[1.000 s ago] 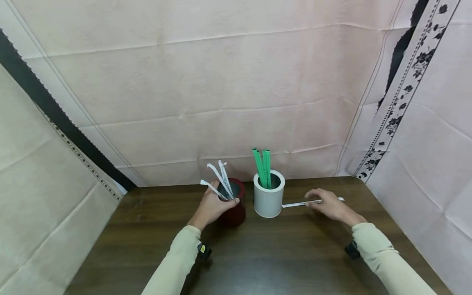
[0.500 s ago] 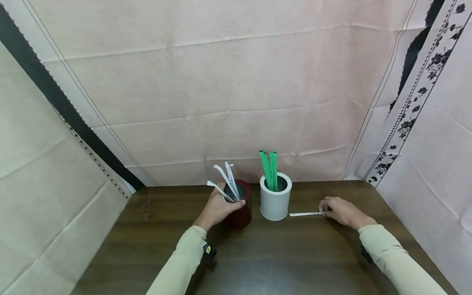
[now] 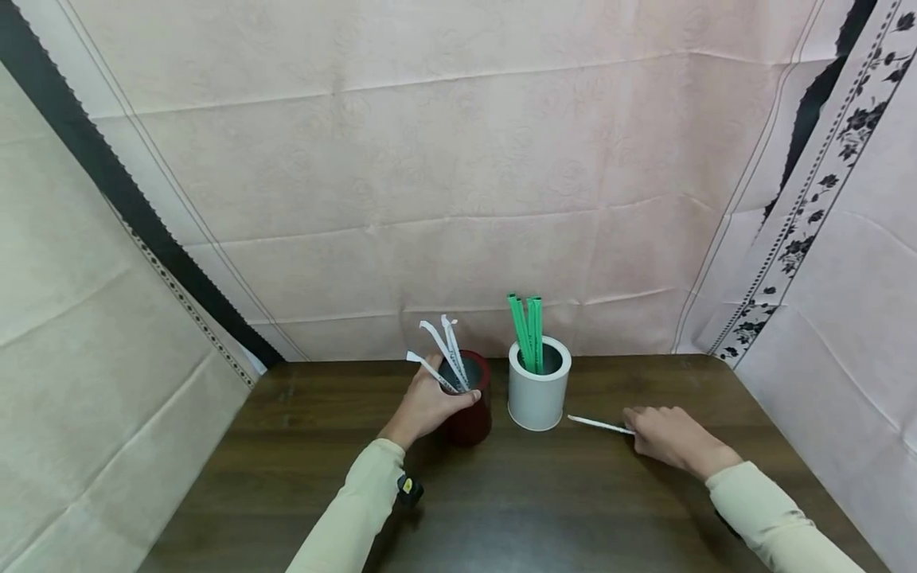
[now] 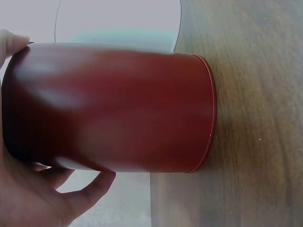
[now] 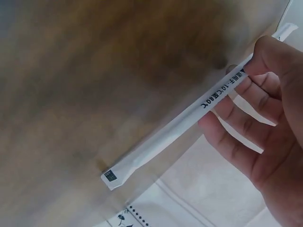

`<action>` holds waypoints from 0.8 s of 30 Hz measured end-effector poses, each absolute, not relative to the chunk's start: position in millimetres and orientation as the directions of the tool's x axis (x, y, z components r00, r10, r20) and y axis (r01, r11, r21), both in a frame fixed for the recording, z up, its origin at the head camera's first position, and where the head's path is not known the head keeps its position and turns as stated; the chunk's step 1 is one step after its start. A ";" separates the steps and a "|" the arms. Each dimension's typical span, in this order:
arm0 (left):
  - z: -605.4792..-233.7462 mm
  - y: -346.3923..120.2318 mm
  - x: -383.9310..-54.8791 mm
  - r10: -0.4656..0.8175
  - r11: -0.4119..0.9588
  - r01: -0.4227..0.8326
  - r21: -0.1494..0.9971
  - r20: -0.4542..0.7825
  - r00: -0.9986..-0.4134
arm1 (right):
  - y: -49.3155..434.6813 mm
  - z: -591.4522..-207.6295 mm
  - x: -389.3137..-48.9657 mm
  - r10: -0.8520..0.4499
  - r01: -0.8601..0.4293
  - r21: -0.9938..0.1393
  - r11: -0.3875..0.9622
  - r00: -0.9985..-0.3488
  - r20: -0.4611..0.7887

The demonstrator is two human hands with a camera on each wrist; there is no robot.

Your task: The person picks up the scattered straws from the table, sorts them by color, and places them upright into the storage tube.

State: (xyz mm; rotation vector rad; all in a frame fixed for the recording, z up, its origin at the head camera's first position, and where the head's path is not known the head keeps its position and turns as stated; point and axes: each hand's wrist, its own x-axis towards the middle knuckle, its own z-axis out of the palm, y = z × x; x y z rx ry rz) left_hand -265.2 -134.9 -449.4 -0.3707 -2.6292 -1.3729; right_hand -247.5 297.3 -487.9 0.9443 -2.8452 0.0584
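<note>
My left hand [image 3: 428, 407] grips a dark red cylindrical holder [image 3: 469, 423] near its rim, thumb and fingers on opposite sides. Several white paper-wrapped straws [image 3: 453, 354] lean out of that holder. Over the right side of the table, my right hand [image 3: 672, 436] pinches another wrapped straw [image 5: 175, 128] between thumb and fingertips. Black print runs along its wrapper in the right wrist view. In the head view its free end points left, toward a white cylindrical holder [image 3: 537, 404]. Several green straws [image 3: 528, 338] stand in the white holder.
Both holders stand side by side near the back edge of the brown wooden table [image 3: 559, 509]. Pale cloth [image 3: 444, 175] hangs behind the table and along both sides, with a floral border [image 3: 809, 223] at right.
My right hand has slid right along the straw, pinched it, and drawn it slightly toward me, tilting its line. My left hand keeps its grip on the red holder. The head view has shifted slightly.
</note>
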 end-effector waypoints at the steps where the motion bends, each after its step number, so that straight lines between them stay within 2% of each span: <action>1: -449.6 -134.5 -265.3 0.147 0.550 0.289 0.784 0.250 -0.957 | 295.8 -488.1 -244.2 -0.596 -0.603 0.009 0.797 -0.786 0.165; 5: -450.5 -134.3 -265.8 0.142 0.537 0.287 0.793 0.250 -0.958 | 286.5 -485.0 -233.4 -0.594 -0.618 -0.056 0.784 -0.774 0.221; 10: -451.0 -134.1 -265.3 0.139 0.533 0.280 0.798 0.243 -0.960 | 269.2 -475.0 -222.3 -0.543 -0.590 -0.258 0.765 -0.807 0.233; 19: -449.3 -135.2 -264.0 0.140 0.532 0.276 0.800 0.239 -0.961 | 235.2 -456.5 -214.9 -0.515 -0.578 -0.578 0.577 -0.806 0.292; 24: -449.7 -134.5 -264.0 0.140 0.543 0.280 0.792 0.244 -0.960 | 216.5 -449.0 -211.7 -0.472 -0.545 -0.666 0.508 -0.824 0.314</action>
